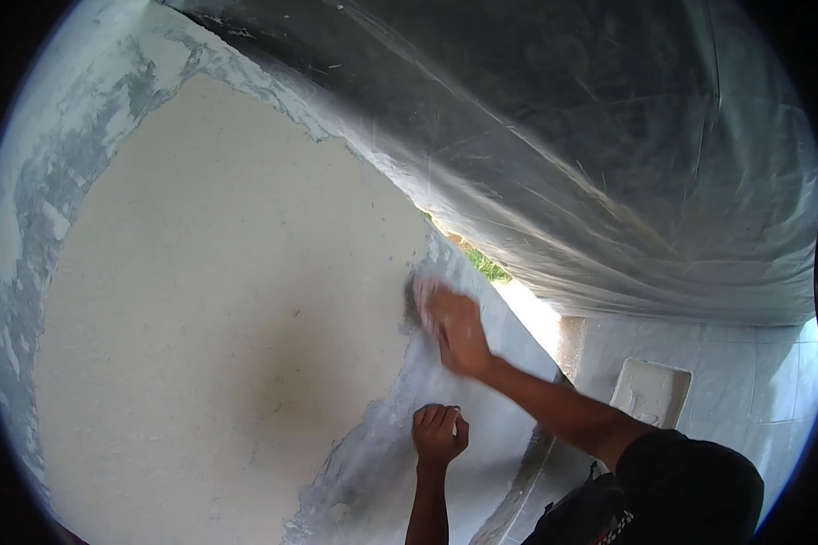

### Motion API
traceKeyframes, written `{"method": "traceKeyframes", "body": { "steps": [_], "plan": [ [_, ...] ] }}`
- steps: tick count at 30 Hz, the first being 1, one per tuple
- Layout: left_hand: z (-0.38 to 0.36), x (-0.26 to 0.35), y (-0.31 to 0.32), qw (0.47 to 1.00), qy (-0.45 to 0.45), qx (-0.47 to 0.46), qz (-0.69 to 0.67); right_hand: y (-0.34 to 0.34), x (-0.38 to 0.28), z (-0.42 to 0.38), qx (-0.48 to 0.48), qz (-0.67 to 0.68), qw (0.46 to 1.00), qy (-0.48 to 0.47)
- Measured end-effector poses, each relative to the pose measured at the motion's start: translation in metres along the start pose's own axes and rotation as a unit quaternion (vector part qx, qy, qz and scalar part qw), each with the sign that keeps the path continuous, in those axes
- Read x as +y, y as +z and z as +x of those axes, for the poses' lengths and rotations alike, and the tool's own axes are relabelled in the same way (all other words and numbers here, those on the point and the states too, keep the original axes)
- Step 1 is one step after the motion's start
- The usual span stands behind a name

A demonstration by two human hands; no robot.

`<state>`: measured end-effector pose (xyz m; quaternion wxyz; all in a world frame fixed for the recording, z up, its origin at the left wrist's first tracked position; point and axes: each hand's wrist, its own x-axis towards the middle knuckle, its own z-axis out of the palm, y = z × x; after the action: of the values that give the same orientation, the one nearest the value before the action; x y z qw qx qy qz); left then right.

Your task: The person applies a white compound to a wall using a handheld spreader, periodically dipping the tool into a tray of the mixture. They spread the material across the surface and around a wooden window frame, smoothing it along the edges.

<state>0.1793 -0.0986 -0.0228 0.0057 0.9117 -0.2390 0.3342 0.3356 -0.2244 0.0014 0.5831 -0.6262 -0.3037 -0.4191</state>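
Note:
My right hand (459,331) is closed round a pinkish, flat-looking pad (423,295), blurred by motion. The pad is against the wall at the right border of a large cream plaster patch (209,272), where grey surface begins. Below it, my left hand (440,434) is curled in front of the grey part of the wall (382,454). A small whitish bit shows between its thumb and fingers, too small to name.
Dark plastic sheeting (554,118) hangs across the upper right. Beneath its edge is a bright gap with some grass (484,264). At the lower right, a pale rectangular tray (685,391) with whitish material lies on a grey tiled surface (727,363).

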Motion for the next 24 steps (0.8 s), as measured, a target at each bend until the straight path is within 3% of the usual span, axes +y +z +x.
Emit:
{"method": "traceKeyframes", "body": {
  "steps": [2,3,6,8,9,11,12,15,17,20,22,23,24],
  "plan": [
    [-0.007,0.003,-0.003,1.000,-0.006,0.002,-0.010,-0.004,-0.002,0.050,0.110,-0.073,0.991,-0.004],
    [-0.012,0.003,-0.003,1.000,-0.008,0.003,-0.016,0.002,-0.004,0.050,0.113,-0.075,0.991,-0.008],
    [-0.029,0.001,-0.004,0.999,-0.007,0.001,-0.034,0.020,-0.019,0.004,0.011,-0.118,0.993,0.011],
    [-0.040,-0.001,-0.006,0.999,-0.005,0.001,-0.048,0.004,-0.042,-0.035,-0.072,-0.007,0.995,-0.075],
    [-0.045,-0.001,-0.007,0.999,-0.006,0.000,-0.050,0.004,-0.036,-0.032,-0.073,-0.014,0.994,-0.078],
    [-0.050,0.000,-0.010,0.998,-0.007,-0.006,-0.058,0.008,-0.018,-0.021,-0.063,0.017,0.998,0.020],
    [-0.052,0.002,-0.013,0.998,-0.013,-0.014,-0.061,0.009,-0.019,-0.001,0.076,-0.047,0.996,0.002],
    [-0.060,0.003,-0.016,0.997,-0.020,-0.013,-0.069,0.014,-0.024,0.022,0.118,-0.114,0.986,0.028],
    [-0.064,0.001,-0.015,0.997,-0.015,-0.003,-0.077,0.031,-0.033,-0.007,0.090,-0.109,0.989,0.035],
    [-0.070,0.001,-0.012,0.996,-0.014,-0.005,-0.084,0.008,-0.067,-0.081,-0.071,-0.019,0.997,0.031],
    [-0.074,0.002,-0.010,0.996,-0.020,-0.011,-0.084,-0.015,-0.083,-0.113,-0.056,-0.024,0.998,0.036],
    [-0.078,0.005,-0.007,0.994,-0.035,-0.014,-0.102,-0.022,-0.084,-0.135,-0.003,0.079,0.979,0.186],
    [-0.083,0.009,-0.002,0.994,-0.044,-0.020,-0.103,-0.033,-0.080,-0.159,0.053,0.178,0.924,0.333]
  ]
}}
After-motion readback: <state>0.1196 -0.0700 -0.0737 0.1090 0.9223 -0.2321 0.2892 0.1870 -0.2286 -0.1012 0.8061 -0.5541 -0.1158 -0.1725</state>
